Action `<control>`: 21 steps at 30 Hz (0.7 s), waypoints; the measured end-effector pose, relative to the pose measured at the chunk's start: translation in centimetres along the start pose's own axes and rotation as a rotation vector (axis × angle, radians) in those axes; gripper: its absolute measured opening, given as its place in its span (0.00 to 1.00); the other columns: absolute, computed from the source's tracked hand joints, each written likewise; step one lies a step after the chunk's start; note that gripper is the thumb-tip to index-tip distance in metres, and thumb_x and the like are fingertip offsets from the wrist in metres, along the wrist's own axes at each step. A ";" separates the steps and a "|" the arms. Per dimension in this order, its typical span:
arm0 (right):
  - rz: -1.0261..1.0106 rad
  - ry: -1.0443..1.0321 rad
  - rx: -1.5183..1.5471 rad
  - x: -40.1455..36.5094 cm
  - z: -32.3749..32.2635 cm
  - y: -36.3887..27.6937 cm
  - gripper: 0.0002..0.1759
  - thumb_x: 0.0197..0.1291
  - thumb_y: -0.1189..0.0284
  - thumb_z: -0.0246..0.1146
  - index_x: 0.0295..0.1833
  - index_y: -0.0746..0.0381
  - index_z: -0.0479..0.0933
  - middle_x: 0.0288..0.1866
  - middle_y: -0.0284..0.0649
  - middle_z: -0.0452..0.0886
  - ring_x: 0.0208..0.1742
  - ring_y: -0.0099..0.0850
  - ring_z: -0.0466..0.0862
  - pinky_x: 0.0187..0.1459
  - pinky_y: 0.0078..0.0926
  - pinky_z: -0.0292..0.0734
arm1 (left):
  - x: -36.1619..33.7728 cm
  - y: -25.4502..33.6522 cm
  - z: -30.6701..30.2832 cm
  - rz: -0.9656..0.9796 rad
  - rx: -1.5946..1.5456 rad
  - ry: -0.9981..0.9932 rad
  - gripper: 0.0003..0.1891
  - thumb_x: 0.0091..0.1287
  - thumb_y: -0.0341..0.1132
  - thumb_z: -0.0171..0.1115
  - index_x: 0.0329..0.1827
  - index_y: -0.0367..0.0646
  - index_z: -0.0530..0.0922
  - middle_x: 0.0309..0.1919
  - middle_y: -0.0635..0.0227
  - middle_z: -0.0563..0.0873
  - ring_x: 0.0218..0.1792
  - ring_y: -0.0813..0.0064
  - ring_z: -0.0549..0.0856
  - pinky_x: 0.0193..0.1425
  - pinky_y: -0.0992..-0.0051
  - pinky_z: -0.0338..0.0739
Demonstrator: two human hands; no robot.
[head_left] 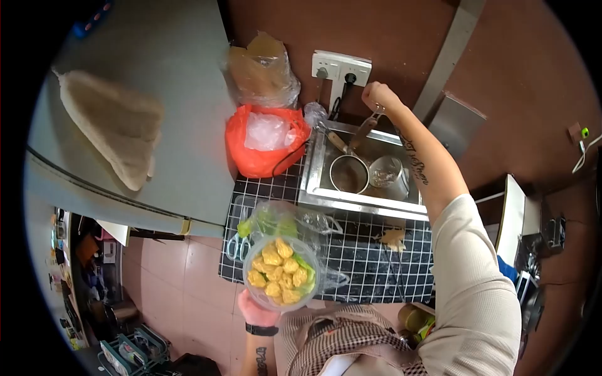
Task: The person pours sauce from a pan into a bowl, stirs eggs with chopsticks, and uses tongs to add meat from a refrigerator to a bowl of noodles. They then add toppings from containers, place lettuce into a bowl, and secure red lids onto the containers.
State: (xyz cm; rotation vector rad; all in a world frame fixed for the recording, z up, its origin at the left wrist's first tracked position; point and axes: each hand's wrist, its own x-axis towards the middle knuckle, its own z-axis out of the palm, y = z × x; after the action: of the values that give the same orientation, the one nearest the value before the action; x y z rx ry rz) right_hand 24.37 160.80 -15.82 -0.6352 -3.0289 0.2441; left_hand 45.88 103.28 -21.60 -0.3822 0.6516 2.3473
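Note:
My left hand (pixel 257 310) grips the near edge of a clear round bowl (pixel 249 289). Inside lie several yellow lumps of food (pixel 283 271) on green leaves (pixel 304 262). My right hand (pixel 380 95) is stretched out over the back of a metal basin (pixel 307 188), fingers curled closed; whatever they hold is hidden. Just below its wrist rises the wooden handle (pixel 364 133) of a tool in the basin. A second handled tool with a round metal cup (pixel 349 175) stands in the basin beside a clear container (pixel 387 172).
Blue-handled scissors (pixel 238 247) and a clear plastic bag with leaves (pixel 269 220) lie on the black-and-white checked counter (pixel 364 250). A red bag (pixel 241 153) stands at the back left. Behind the basin is a wall socket with plugs (pixel 342 67). A cloth (pixel 116 122) hangs at left.

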 end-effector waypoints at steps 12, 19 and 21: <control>0.149 0.080 -0.021 3.3 1.1 -7.1 0.22 0.64 0.61 0.52 0.47 0.65 0.86 0.51 0.56 0.86 0.54 0.52 0.86 0.56 0.45 0.82 | 0.7 -0.1 1.3 0.032 0.038 0.044 0.39 0.64 0.54 0.50 0.76 0.38 0.64 0.74 0.53 0.70 0.71 0.51 0.72 0.75 0.53 0.67; 0.303 0.025 0.123 4.2 1.2 -6.3 0.31 0.67 0.49 0.55 0.51 0.67 0.84 0.47 0.52 0.88 0.51 0.48 0.88 0.54 0.43 0.83 | 1.5 0.3 0.5 -0.022 0.044 -0.012 0.42 0.62 0.54 0.56 0.77 0.39 0.62 0.74 0.53 0.68 0.72 0.51 0.71 0.76 0.52 0.67; 0.299 0.030 0.168 5.3 3.0 -6.0 0.32 0.66 0.48 0.56 0.50 0.69 0.84 0.46 0.54 0.87 0.50 0.48 0.88 0.54 0.43 0.83 | 1.6 0.2 0.4 -0.041 0.001 0.016 0.42 0.60 0.53 0.56 0.77 0.39 0.63 0.74 0.53 0.68 0.72 0.50 0.70 0.75 0.51 0.66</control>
State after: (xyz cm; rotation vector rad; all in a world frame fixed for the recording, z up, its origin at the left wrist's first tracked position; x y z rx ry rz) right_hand 16.89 157.08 -17.75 -1.0624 -2.8338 0.4865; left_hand 44.50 104.18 -21.90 -0.4106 0.6466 2.3076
